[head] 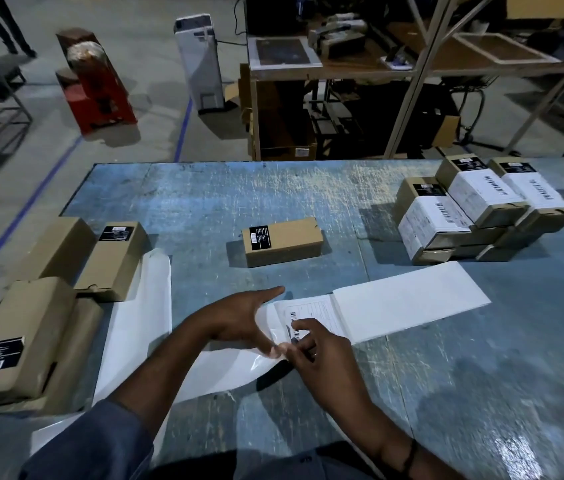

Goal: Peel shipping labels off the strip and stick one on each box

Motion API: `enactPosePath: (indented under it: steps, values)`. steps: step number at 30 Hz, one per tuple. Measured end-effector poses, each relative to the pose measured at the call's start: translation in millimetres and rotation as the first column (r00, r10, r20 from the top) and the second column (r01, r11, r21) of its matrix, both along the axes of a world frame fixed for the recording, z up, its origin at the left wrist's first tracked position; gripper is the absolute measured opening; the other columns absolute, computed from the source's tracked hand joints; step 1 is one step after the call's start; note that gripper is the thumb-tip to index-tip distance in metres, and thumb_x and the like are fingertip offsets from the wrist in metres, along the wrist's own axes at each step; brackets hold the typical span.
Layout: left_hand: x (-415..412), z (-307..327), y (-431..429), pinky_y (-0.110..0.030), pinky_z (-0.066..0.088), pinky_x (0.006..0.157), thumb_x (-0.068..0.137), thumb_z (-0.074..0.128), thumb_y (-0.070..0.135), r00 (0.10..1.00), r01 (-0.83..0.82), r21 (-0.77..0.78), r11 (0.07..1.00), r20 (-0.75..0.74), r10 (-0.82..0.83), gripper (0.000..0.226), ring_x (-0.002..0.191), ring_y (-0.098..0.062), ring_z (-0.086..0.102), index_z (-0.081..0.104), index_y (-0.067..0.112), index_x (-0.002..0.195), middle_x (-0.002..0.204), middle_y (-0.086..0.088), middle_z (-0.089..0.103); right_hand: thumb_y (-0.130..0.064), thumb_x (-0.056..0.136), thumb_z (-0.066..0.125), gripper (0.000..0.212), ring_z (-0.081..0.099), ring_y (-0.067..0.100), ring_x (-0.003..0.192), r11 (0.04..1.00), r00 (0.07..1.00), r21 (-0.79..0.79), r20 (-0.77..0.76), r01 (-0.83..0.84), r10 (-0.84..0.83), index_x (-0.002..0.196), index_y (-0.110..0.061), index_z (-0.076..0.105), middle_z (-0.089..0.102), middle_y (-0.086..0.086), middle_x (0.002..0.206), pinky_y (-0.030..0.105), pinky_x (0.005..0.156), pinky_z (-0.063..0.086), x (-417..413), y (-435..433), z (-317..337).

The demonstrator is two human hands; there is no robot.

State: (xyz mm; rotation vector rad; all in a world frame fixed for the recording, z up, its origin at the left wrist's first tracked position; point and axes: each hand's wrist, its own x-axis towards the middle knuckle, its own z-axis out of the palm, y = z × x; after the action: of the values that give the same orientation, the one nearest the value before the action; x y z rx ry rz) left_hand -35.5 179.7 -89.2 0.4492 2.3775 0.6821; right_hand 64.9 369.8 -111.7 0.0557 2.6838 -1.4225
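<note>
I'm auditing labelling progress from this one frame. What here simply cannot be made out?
1. Head view: print on the shipping label is too small, and the right hand covers part of it.
2. Head view: whether the left hand or the right pinches the label's corner; blurred fingertips overlap.
3. Head view: lower boxes of the labelled stack are hidden by upper ones.
4. Head view: the nearest unlabelled box is cut by the left edge.

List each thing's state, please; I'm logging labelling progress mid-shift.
centre box: closed, no shipping label
left boxes: closed, unlabelled
right stack: white labels on
label strip: flat, printed label at near end
left hand: at strip edge, grip blurred
right hand: pinching printed label corner
</note>
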Motion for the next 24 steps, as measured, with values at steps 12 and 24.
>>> enactPosePath:
  steps: [12,24]
  values:
    - [-11,7,-15,-0.026,0.024,0.117,0.070,0.094,0.041,1.000,0.011,0.090,0.996,0.023,-0.013,0.116,0.150,-0.009,0.029,0.023,0.043,0.161,0.167,0.017,0.026,-0.024,0.079,0.087,0.016,0.065,0.003,0.064,0.961,0.974,-0.272,0.227,0.046,0.017,0.079,-0.016,0.073,0.073,-0.004,0.072,0.023,0.062,0.051,-2,5,4]
    - [-15,12,-25,-0.023,0.022,0.112,0.077,0.089,0.041,0.989,0.034,0.125,0.992,0.139,-0.051,0.100,0.146,-0.004,0.030,0.031,0.045,0.158,0.164,0.020,0.030,-0.017,0.095,0.069,0.009,0.056,0.024,0.076,0.888,0.596,0.455,-0.697,-0.063,0.399,0.097,-0.011,0.075,0.061,0.003,0.086,0.037,0.063,0.042,2,14,-16]
